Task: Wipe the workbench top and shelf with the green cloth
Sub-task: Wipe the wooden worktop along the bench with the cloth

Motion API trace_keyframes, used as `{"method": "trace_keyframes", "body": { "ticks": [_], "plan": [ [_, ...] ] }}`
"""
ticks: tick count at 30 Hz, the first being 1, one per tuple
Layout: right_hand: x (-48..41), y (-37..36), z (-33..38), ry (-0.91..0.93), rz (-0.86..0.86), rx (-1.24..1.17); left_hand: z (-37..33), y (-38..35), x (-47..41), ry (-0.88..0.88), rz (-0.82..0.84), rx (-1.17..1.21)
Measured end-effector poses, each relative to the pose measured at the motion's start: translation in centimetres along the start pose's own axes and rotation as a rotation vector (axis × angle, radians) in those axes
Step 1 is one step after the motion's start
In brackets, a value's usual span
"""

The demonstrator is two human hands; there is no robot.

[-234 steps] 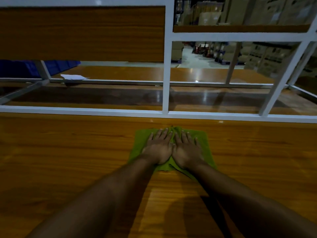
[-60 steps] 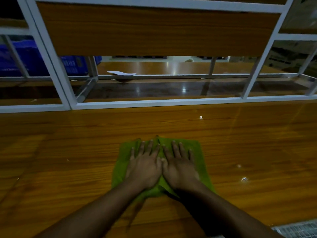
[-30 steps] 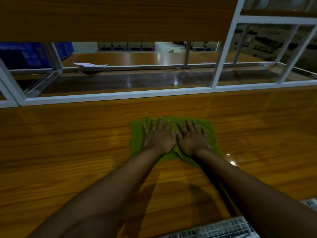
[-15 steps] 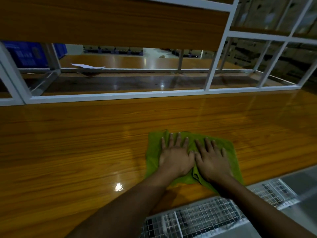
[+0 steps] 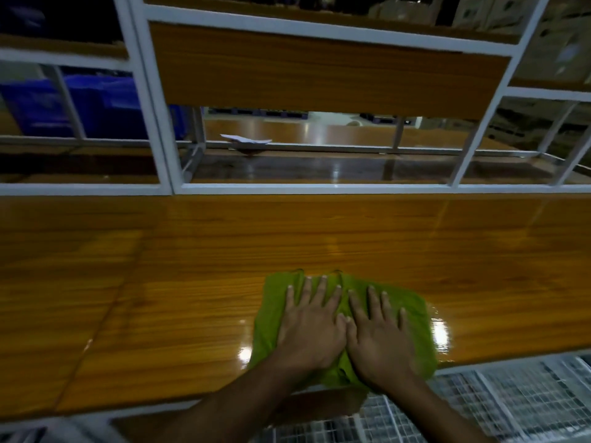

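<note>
Green cloth [image 5: 412, 318] lies flat under spread fingers [image 5: 322, 289], with the left hand [image 5: 311, 330] and the right hand [image 5: 380, 342] side by side, thumbs touching, palms pressed down rather than curled around anything; neither hand grips the fabric, they only pin it by weight. The cloth sits on the worktop [image 5: 192, 266] right at its near edge, and its near hem appears to hang slightly past the lip, above a wire mesh [image 5: 499, 404] lower down. That is the main risk, to my eye: since the hold is only friction, a pull toward the body could drag the cloth off the edge and drop it onto the mesh. The surface looks glossy, with bright glare patches beside the cloth, so the fabric may also slide out from under the palms or bunch between them, leaving streaks unwiped. Beyond the worktop, the shelf [image 5: 319, 169] inside the white frame [image 5: 150, 123] looks not yet reached, and a white paper [image 5: 246, 139] lying farther back could be swept off if the wiping goes that far.
</note>
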State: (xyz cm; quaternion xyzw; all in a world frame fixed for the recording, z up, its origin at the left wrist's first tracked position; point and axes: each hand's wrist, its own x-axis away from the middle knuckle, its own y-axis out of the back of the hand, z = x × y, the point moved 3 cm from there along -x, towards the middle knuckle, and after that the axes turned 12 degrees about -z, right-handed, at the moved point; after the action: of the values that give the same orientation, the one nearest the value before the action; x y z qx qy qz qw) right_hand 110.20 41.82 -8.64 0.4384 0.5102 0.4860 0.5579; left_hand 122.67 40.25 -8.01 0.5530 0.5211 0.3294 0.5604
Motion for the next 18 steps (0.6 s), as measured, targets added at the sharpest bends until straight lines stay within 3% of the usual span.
{"method": "trace_keyframes", "body": {
  "ticks": [7,18],
  "plan": [
    [0.6,-0.8,7.5,0.140,0.030,-0.035,6.9,1.7,3.5,0.123,-0.005,-0.038],
    [-4.5,-1.5,6.7,0.214,0.006,-0.109,7.6,0.2,-1.4,0.183,-0.016,-0.073]
  ]
}}
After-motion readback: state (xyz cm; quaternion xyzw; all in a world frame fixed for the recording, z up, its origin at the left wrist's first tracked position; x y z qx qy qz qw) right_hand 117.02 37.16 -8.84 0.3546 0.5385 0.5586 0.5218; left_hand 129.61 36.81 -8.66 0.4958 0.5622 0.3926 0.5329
